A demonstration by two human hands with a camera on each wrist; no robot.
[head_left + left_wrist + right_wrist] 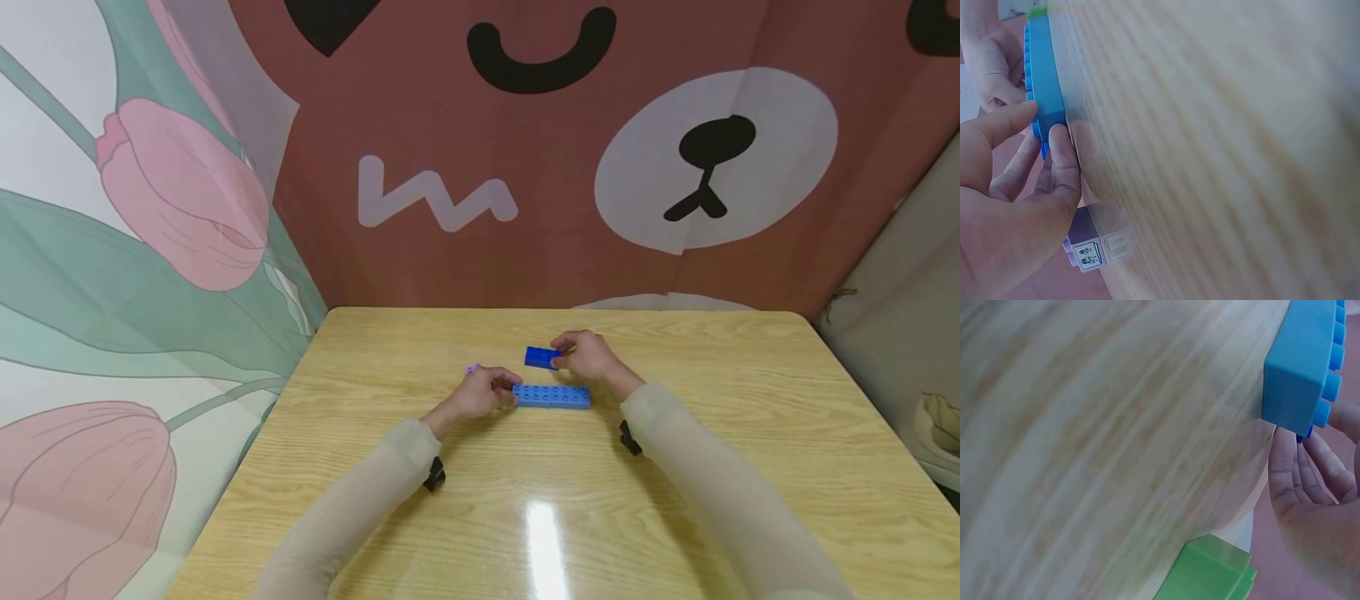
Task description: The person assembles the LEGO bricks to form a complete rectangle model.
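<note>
Pale wood grain is shown by the table point(525, 467), which is backed at 12 o'clock by a brown bear cloth point(420, 267) and flanked at 9 o'clock by a tulip cloth point(45, 317). A long light blue bar point(552, 397) is set on the table, studs up. With the bar taken as the clock's centre in the head view, its 9 o'clock end is pinched by the left hand point(480, 393), finger and thumb being parted only by the bar itself. At 12 o'clock, just beyond the bar and apart from it, a dark brick point(538, 357) is gripped at its 3 o'clock end between the thumb and fingers of the right hand point(588, 354); whether it is raised off the table cannot be told. At 10 o'clock a purple brick point(1086, 228) is mostly hidden by the left hand, but a printed side is shown by the left-wrist view. At 6 o'clock in the right-wrist view, a green brick point(1200, 575) is cut by the edge. Both arms are covered by cream sleeves point(352, 500).
</note>
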